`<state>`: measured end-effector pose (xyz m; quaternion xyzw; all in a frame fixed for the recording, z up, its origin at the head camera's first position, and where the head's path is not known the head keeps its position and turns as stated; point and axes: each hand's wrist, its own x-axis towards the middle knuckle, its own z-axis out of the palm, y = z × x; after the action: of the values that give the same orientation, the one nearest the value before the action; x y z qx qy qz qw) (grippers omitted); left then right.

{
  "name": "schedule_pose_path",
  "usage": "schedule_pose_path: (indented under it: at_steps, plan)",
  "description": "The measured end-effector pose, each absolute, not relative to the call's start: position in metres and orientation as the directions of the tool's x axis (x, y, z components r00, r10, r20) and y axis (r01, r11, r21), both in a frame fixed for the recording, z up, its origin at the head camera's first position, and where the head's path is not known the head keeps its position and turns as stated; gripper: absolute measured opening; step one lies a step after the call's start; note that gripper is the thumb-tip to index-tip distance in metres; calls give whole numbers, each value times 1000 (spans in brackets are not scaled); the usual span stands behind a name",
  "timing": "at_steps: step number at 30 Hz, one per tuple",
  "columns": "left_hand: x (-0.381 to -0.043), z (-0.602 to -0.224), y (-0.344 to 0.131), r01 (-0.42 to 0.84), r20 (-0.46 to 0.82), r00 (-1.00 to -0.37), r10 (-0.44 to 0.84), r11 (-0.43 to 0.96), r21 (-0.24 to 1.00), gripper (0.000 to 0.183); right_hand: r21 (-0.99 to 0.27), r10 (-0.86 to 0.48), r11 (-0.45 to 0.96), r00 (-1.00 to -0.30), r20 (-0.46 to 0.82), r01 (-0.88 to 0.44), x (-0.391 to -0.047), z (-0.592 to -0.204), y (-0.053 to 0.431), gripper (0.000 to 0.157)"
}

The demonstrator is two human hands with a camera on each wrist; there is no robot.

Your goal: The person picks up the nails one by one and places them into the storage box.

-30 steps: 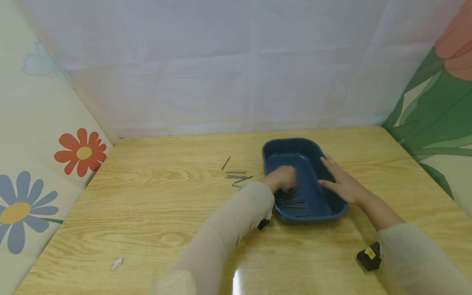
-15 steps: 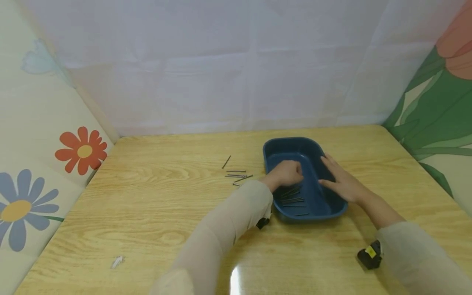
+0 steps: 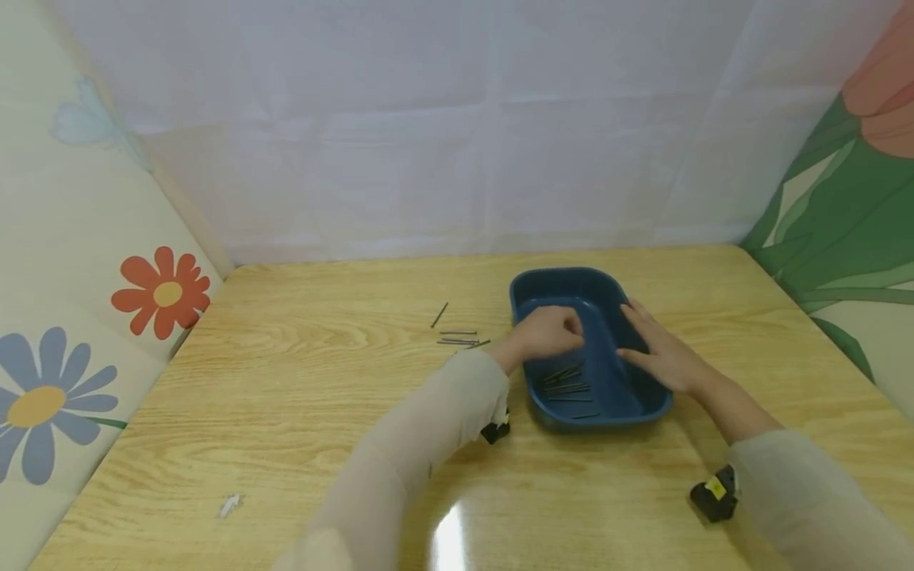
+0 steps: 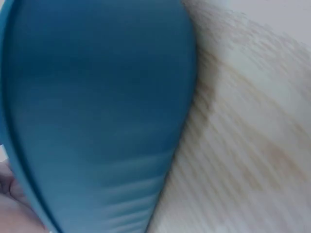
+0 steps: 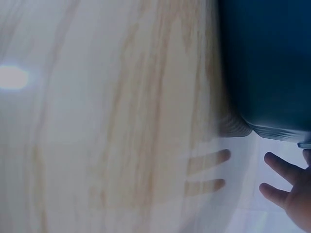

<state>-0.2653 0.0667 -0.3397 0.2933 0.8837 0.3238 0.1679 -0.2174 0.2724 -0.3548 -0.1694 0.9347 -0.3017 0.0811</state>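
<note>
Over a wood-grain surface (image 3: 307, 396), a curled left hand (image 3: 548, 331), grip unclear, seemingly transfers slim metal nails (image 3: 569, 388), pinching likely next, right hand (image 3: 666, 354) open against an oblong blue plastic tub (image 3: 607, 381).

Your left hand (image 3: 548, 333) has risen from the nails (image 3: 569, 388) in the tray (image 3: 612, 396); your sleeve (image 3: 428, 408) now hides one on the table (image 3: 271, 396)

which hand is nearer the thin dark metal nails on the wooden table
Left hand, over the blue rectangular tray, right of those nails; right hand is farther, at the tray's right rim.
</note>
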Motion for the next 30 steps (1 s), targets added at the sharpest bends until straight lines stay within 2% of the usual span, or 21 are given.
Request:
schedule_pose_path:
  at_steps: [10,19,30]
  plan:
    - [-267,-331,39,242,-152,-724,673,455,857,12,-592,-360,762,-932,-48,-263,-217,-358,273,72]
    - [-273,-324,13,195,-167,-736,656,441,876,16,-600,-365,750,-931,-27,-276,-216,-357,273,71]
    - [-284,-327,-17,182,-168,-794,584,492,851,19,-606,-355,753,-934,-47,-256,-216,-356,272,71]
